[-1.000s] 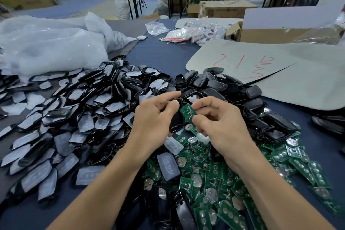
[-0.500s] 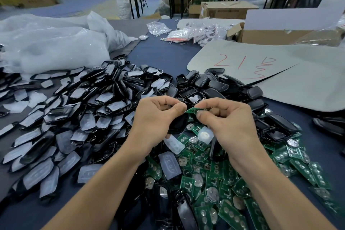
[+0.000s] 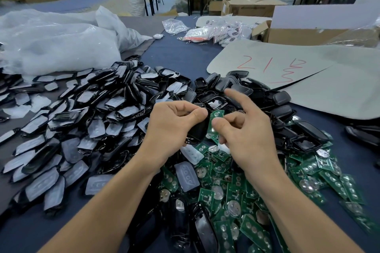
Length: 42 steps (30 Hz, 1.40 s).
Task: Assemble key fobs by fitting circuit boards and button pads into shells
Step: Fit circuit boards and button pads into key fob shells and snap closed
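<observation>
One shell [image 3: 196, 132] in left hand [image 3: 172, 127], one circuit board [image 3: 216, 116] pinched by right hand [image 3: 247, 137].

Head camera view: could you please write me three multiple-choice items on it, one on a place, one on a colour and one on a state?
1. Where does the heap of green circuit boards lie?
A far left; B near right, beneath the right hand; C far back.
2. What colour is the writing on the grey sheet?
A blue; B black; C red.
3. What is the left hand doing?
A resting open; B gripping a black shell; C pinching a clear button pad.

Answers:
1 B, the boards spread below and to the right of that hand's wrist.
2 C, the strokes are red.
3 B, its curled fingers and thumb enclose the shell, while the right hand pinches the held circuit board.
</observation>
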### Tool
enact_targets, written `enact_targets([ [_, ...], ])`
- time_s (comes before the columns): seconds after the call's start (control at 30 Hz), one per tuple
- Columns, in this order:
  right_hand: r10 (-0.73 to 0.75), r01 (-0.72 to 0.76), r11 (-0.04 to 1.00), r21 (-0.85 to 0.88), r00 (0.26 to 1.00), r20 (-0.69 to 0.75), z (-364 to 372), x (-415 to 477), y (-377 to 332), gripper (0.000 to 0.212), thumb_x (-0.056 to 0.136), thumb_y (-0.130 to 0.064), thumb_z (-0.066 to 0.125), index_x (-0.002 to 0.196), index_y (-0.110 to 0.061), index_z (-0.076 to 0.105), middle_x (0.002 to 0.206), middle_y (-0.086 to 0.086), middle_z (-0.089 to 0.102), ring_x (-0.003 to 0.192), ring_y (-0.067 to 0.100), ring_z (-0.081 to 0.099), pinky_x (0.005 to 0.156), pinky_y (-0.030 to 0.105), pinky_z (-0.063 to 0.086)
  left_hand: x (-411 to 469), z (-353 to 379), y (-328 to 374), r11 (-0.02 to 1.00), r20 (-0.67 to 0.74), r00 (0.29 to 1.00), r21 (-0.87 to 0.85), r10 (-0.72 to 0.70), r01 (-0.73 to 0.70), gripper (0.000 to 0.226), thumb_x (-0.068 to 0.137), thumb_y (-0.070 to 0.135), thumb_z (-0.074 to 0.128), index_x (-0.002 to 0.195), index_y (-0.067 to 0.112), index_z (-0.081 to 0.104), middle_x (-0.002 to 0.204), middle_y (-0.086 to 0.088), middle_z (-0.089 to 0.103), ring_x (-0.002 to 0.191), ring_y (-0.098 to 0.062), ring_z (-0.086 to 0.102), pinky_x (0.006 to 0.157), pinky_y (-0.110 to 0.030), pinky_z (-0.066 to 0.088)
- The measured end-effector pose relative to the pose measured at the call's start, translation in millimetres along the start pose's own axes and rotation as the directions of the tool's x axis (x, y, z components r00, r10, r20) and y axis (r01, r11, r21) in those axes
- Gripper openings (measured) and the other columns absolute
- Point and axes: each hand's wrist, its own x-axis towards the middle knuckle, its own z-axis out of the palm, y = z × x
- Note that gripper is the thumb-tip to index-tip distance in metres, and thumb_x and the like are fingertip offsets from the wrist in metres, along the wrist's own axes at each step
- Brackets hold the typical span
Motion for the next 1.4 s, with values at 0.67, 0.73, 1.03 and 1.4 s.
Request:
enact_targets([
  [0.67,0.185,-0.144,0.947,0.289,0.975,-0.121,-5,9,-2,0.022,0.087,-0.008,0.078,0.079,-0.029,0.08,0.053,0.007,0.055,0.04,0.014,0.04,0.044,0.03,0.034,0,-2,6,0.996,0.108,0.991,0.033,0.081,-0.085,0.021,0.08,0.015,0.085,0.092,0.032,0.084,0.08,0.002,0.081,0.069,-0.016,0.078,0.061,-0.017,0.057],
  [0.73,0.187,-0.141,0.947,0.289,0.973,-0.137,-5,9,-3,0.013,0.086,-0.008,0.079,0.083,-0.021,0.08,0.053,0.006,0.058,0.041,0.013,0.043,0.044,0.029,0.037,2,-2,5,0.997,0.093,0.993,0.02,0.071,-0.074,0.027,0.079,0.012,0.085,0.092,0.035,0.084,0.082,0.001,0.081,0.072,-0.018,0.079,0.065,-0.021,0.06],
  [1.03,0.028,0.003,0.974,0.228,0.99,-0.135,-1,5,-6,0.021,0.092,-0.004,0.07,0.091,-0.024,0.064,0.067,0.003,0.073,0.058,0.015,0.069,0.053,0.023,0.052,4,3,-3,0.997,-0.007,0.999,0.072,-0.038,0.038,0.036,0.091,0.0,0.073,0.094,0.035,0.082,0.085,0.006,0.081,0.077,-0.015,0.08,0.072,-0.023,0.063],
  [1.4,-0.007,0.015,0.999,0.046,0.984,-0.176,-1,3,-1,0.013,0.075,-0.022,0.085,0.077,-0.031,0.077,0.066,-0.008,0.072,0.057,0.008,0.063,0.059,0.03,0.055,1,4,2,1.0,0.079,0.997,0.019,-0.002,0.001,0.046,0.09,-0.004,0.071,0.09,0.04,0.084,0.087,0.003,0.082,0.078,-0.017,0.08,0.07,-0.02,0.061],
])
